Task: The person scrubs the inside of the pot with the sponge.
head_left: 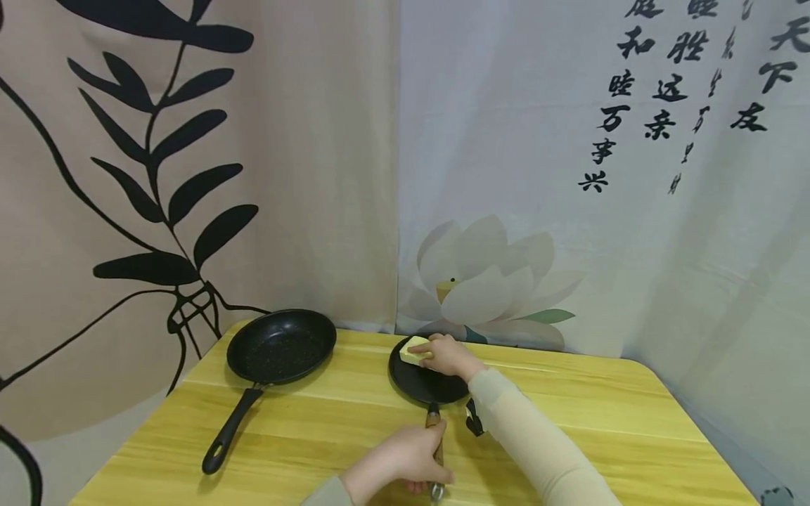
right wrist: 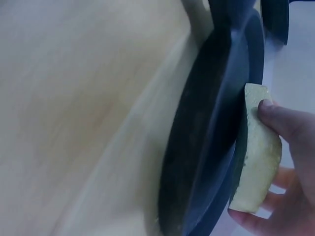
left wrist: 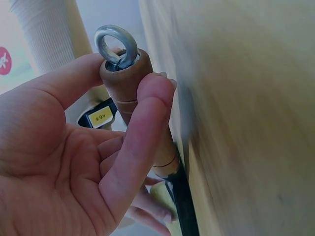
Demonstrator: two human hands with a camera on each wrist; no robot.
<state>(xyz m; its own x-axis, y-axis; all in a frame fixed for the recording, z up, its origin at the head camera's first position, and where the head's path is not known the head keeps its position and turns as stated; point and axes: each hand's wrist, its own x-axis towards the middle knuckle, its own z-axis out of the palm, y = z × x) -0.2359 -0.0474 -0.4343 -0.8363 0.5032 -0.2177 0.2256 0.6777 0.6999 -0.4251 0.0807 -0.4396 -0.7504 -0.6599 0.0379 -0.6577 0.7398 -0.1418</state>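
Head view: looked like a wiping step in hand, partway through at a guess, with the yellow sponge over the inner face of the small black pan, towards its far left edge. Saw the right hand holding the sponge, thumb near one end, fingers behind and at the other, closed to little more than the sponge itself. Saw the left hand gripping the wooden handle close to its metal ring, thumb and finger on opposite sides, a narrow hold. Called next, most likely, for a steady left grip and even pressure in sweeping the sponge round the inner face and up to the rim. Could not tell resting from lifted for the pan's base.

Noted a dull, smooth black on the small pan, round and shallow; turned brown wood with fine dark grooves on the handle; pale, porous foam in a thick, slightly bowed slab, with a darker layer towards the pan. Noted also, well apart to the left, a larger pan, faintly speckled inside, its black handle slotted at the end, on a yellow table with streaky wood grain.
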